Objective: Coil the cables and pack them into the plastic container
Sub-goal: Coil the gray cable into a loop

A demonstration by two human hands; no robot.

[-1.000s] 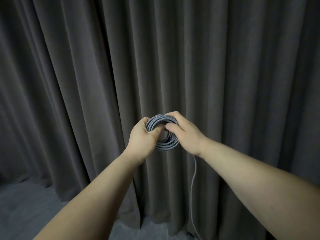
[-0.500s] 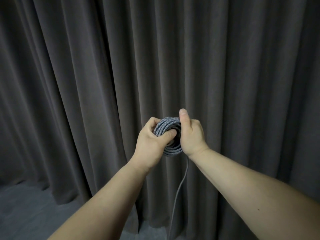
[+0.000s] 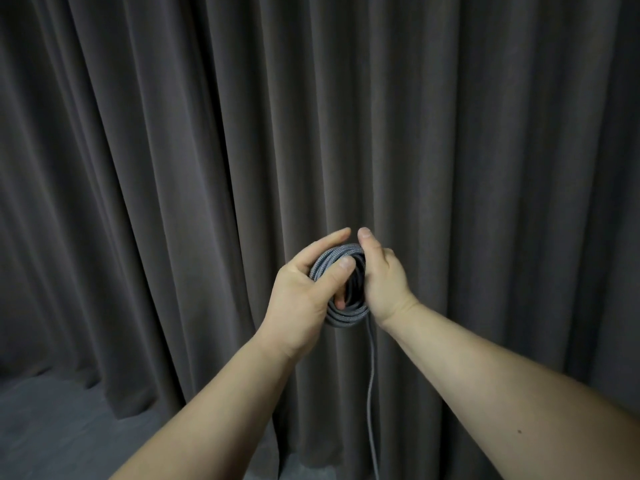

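Observation:
A grey braided cable [image 3: 346,315] is wound into a small coil, held in mid-air between both hands. My left hand [image 3: 304,292] grips the coil's left side, thumb across the front of the loops and fingers reaching behind it. My right hand [image 3: 384,282] holds the coil's right side, thumb pointing up above the loops, fingers hidden behind. A loose tail of the cable [image 3: 371,393] hangs straight down from the coil and leaves the frame at the bottom. The plastic container is not in view.
A dark grey pleated curtain [image 3: 173,168] fills the whole background just beyond my hands. A strip of grey floor [image 3: 52,427] shows at the lower left.
The left hand's fingers have straightened out behind the coil. The right hand has turned round the coil, from fingers over its top to thumb up. The tail now hangs straighter.

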